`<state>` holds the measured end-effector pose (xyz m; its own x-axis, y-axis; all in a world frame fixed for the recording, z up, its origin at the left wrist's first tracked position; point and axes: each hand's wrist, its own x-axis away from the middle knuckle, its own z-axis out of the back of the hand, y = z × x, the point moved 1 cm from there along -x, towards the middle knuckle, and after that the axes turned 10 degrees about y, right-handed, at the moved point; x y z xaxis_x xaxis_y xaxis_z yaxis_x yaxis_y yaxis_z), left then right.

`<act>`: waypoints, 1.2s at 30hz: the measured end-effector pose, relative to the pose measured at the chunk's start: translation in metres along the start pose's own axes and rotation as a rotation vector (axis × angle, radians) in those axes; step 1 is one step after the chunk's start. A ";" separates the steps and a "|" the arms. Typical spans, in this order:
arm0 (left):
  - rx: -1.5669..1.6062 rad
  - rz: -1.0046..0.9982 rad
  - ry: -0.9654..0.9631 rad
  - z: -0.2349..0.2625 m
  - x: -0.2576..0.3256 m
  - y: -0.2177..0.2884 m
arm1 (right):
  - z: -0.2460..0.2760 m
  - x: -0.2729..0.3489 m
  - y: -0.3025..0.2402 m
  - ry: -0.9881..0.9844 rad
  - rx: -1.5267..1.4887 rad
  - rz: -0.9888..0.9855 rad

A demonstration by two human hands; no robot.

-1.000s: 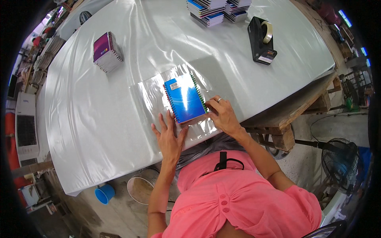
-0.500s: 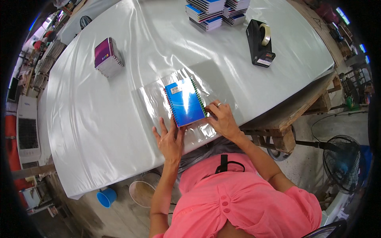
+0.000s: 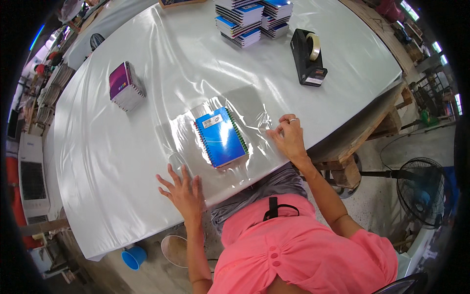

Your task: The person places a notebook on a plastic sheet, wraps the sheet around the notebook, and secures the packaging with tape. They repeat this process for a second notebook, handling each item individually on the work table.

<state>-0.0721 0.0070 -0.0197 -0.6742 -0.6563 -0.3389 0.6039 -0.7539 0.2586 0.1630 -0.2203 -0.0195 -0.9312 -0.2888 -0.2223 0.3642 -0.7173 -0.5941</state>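
A small pile of spiral notebooks [image 3: 221, 139] with a blue cover on top lies on a clear plastic sheet [image 3: 188, 134] near the table's front edge. Red coil shows along its left side and green along its right; a white label is on the cover. My left hand [image 3: 184, 192] rests flat at the sheet's near left, fingers spread, holding nothing. To the right of the pile, my right hand [image 3: 290, 138], with a ring on one finger, pinches the right part of the sheet between thumb and fingertips. Neither hand touches the notebooks.
A black tape dispenser [image 3: 307, 61] stands at the far right of the white-covered table [image 3: 107, 181]. Stacked blue notebooks [image 3: 240, 22] sit at the back, a purple-topped notebook stack [image 3: 126, 88] at the left. Buckets [image 3: 133, 257] and a fan [image 3: 422, 191] are off the table.
Both hands have let go of the notebook pile's lower corners and moved apart. The left went left and nearer me, fingers spreading; the right went outward to the sheet's right part.
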 end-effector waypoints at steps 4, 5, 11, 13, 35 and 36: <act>-0.104 -0.193 0.000 0.011 0.002 0.029 | 0.007 -0.006 0.000 -0.076 -0.187 -0.225; -0.105 -0.189 0.000 0.008 0.004 0.032 | 0.006 -0.009 0.005 -0.079 -0.187 -0.223; 0.050 -0.238 -0.110 -0.003 0.010 0.046 | 0.008 -0.017 0.009 0.001 -0.322 -0.306; 0.060 -0.225 -0.123 -0.004 0.011 0.045 | 0.007 -0.016 0.008 0.002 -0.264 -0.306; 0.128 -0.193 -0.063 -0.002 0.010 0.033 | 0.016 -0.007 -0.017 0.013 -0.088 -0.078; 0.144 -0.178 -0.028 0.000 0.008 0.031 | 0.015 -0.007 -0.017 0.017 -0.088 -0.080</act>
<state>-0.0589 -0.0212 -0.0144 -0.7775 -0.5115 -0.3658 0.4086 -0.8531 0.3245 0.1639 -0.2159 0.0039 -0.9577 -0.2211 -0.1840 0.2866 -0.6789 -0.6760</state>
